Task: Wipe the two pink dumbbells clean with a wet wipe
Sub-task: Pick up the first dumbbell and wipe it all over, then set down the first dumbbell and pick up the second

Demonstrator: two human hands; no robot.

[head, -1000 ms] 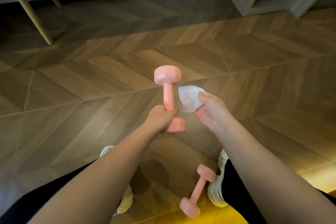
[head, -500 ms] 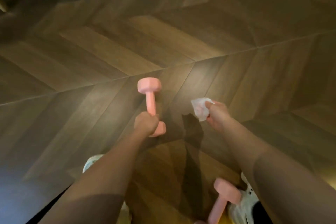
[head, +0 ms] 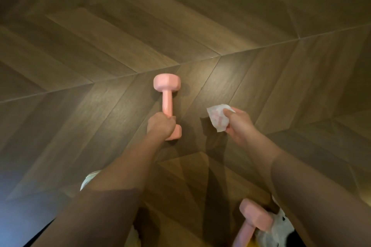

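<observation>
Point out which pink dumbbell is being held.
The upper dumbbell, gripped at its handle by the left hand; the lower dumbbell lies unheld beside the shoe.

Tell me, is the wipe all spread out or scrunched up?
Scrunched up. The wet wipe is bunched in the right hand, its edges folded over, not spread flat.

Matt pink dumbbell [head: 167, 94]; glossy wood-look floor [head: 100, 46]

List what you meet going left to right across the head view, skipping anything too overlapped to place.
left shoe → first dumbbell, gripped by the left hand → wet wipe, held in the right hand → second dumbbell on the floor.
</observation>
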